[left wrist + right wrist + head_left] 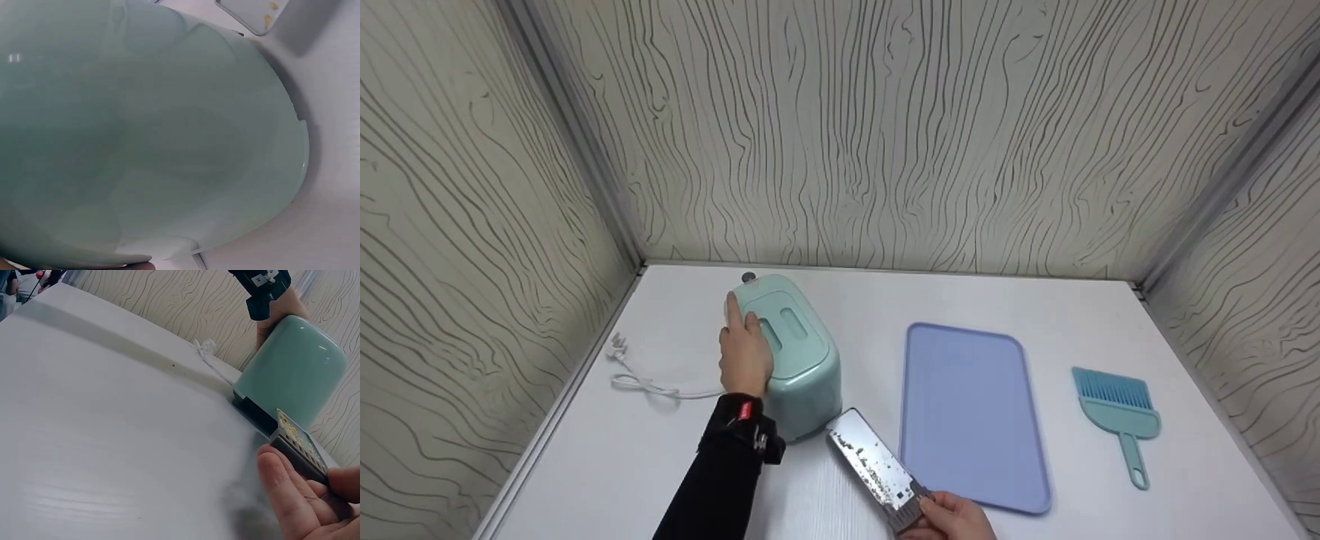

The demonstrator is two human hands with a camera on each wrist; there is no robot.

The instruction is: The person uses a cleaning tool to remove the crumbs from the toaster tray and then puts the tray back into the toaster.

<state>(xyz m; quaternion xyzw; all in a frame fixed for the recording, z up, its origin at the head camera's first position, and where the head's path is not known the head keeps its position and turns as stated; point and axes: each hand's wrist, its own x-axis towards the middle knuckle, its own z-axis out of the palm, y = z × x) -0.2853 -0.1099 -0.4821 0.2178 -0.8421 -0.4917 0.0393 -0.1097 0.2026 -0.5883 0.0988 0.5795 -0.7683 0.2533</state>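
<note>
A mint-green toaster (802,356) with two slots in its top stands left of centre. My left hand (745,356) rests on its left upper edge, fingers straight toward the far end. In the left wrist view the toaster body (169,129) fills most of the picture, a fingertip at the bottom edge. My right hand (949,517) pinches the dark ribbed end of a crumb tray (877,465) between thumb and fingers. The tray is tilted, with yellowish crumbs scattered over its shiny surface, and its far corner lies close by the toaster's base. The right wrist view shows crumbs (295,436) too.
A lilac tray (971,420) lies flat right of the toaster. Farther right is a teal brush (1117,416) with its handle toward me. The toaster's white cord and plug (641,382) lie at the left. Wood-patterned panels (885,135) wall the white table.
</note>
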